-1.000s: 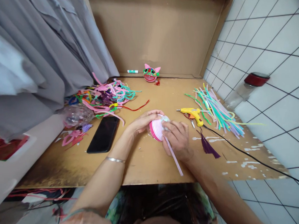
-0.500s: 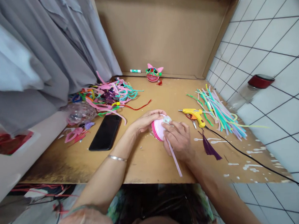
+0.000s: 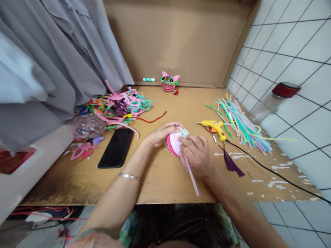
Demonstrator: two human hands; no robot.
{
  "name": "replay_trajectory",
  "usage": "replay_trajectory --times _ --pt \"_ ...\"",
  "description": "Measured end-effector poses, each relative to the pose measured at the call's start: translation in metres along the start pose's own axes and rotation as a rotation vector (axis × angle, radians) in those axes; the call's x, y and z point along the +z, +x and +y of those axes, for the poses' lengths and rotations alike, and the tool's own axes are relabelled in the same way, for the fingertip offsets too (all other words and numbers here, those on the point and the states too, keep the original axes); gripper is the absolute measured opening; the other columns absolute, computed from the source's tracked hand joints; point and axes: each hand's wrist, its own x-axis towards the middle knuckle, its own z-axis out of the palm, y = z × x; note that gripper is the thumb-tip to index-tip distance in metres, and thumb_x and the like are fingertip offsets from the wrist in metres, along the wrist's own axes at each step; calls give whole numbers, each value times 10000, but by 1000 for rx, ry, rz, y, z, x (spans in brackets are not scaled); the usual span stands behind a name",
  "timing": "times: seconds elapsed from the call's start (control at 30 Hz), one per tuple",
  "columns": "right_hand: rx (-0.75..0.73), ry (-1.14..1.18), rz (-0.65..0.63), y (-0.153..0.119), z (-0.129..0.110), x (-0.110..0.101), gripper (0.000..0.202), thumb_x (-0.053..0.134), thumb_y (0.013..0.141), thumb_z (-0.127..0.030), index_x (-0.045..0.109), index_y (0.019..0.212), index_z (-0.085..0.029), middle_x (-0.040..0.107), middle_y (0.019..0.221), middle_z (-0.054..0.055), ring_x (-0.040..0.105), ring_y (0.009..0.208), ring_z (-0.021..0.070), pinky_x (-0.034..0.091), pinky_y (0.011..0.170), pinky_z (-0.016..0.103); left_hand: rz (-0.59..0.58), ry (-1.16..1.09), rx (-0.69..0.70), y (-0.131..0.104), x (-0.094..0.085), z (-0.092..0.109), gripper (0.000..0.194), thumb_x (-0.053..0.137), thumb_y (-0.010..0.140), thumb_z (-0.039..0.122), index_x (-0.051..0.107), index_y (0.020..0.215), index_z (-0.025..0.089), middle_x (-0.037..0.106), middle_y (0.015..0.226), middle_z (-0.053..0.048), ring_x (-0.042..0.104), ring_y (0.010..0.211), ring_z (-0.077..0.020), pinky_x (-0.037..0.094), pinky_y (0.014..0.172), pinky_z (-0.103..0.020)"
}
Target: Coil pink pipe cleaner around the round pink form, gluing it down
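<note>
Between my two hands is a round piece of coiled pipe cleaner (image 3: 173, 143), pale pink with a bright pink outer edge and a whitish patch at its top right. My left hand (image 3: 166, 133) is closed around its upper left side, thumb and fingers on the rim. From the right, my right hand (image 3: 194, 152) pinches it, fingertips pressed near the whitish patch. A loose pale pink pipe cleaner end (image 3: 191, 177) hangs down from beneath the right fingers toward the table's front edge. The undersides of the coil and the right fingertips are partly hidden.
Right of my hands lie a yellow glue gun (image 3: 214, 127) with its black cord (image 3: 265, 164), a purple tassel (image 3: 232, 163) and a pipe-cleaner bundle (image 3: 242, 123). Leftward are a black phone (image 3: 115, 148) and tangled pipe cleaners (image 3: 125, 104). A cat-like figure (image 3: 168, 82) stands behind.
Both hands keep their hold on the coil, with hardly any movement. The whole view has shifted very slightly.
</note>
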Motion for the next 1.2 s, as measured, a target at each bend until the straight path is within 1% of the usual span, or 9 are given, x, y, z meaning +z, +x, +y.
replay_trajectory --times 0.2,0.33,0.43,0.53,0.6,0.73,0.83,1.03,1.2 --pt "5 11 23 1 0 0 107 538 819 -130 607 865 -198 735 1091 63 598 1074 221 362 911 380 8 3 -7 1 0 0 337 774 643 332 604 871 152 652 833 -1 582 693 -112 439 640 -221" --pt "6 14 21 2 0 0 111 538 815 -129 603 875 -196 738 1091 60 595 1071 224 362 902 381 10 22 1 3 0 -2 337 762 656 359 606 867 149 644 830 3 577 710 -113 440 656 -218" --pt "6 20 14 1 0 0 116 548 806 -124 602 882 -193 735 1099 60 594 1077 230 360 905 387 14 63 39 5 -2 -4 317 730 705 395 618 867 145 635 831 4 575 738 -118 433 684 -221" --pt "7 26 2 -1 0 1 117 551 811 -132 606 894 -194 728 1116 65 592 1085 235 356 914 396 7 118 107 6 -3 -6 331 647 790 466 629 866 144 646 871 -14 585 821 -144 441 753 -240" --pt "14 31 -5 -2 1 1 120 550 817 -139 611 902 -198 722 1130 67 589 1099 236 352 922 399 -7 140 132 6 -4 -7 348 618 805 483 629 882 144 655 903 -26 589 854 -159 442 780 -253" --pt "24 26 -11 -3 1 2 124 545 821 -149 618 908 -201 718 1140 64 577 1118 232 346 929 398 -33 128 108 8 -6 -8 331 672 720 407 620 912 143 651 897 -26 585 797 -153 436 738 -253" --pt "23 11 -18 -2 1 1 118 538 826 -156 616 905 -198 726 1119 62 574 1106 227 346 927 395 -43 97 92 9 -6 -9 325 664 683 356 616 927 147 654 910 -34 592 800 -161 437 734 -259" --pt "40 7 5 0 1 0 109 546 814 -138 606 887 -194 733 1090 72 599 1079 232 347 908 389 -18 78 122 7 -3 -10 333 672 704 357 607 958 152 646 947 -35 593 813 -155 446 750 -261" --pt "68 -6 6 0 2 0 108 545 814 -140 607 887 -191 736 1082 76 606 1063 228 347 903 390 22 107 203 6 0 -11 317 678 729 340 591 979 166 628 965 -26 584 834 -145 448 760 -253"
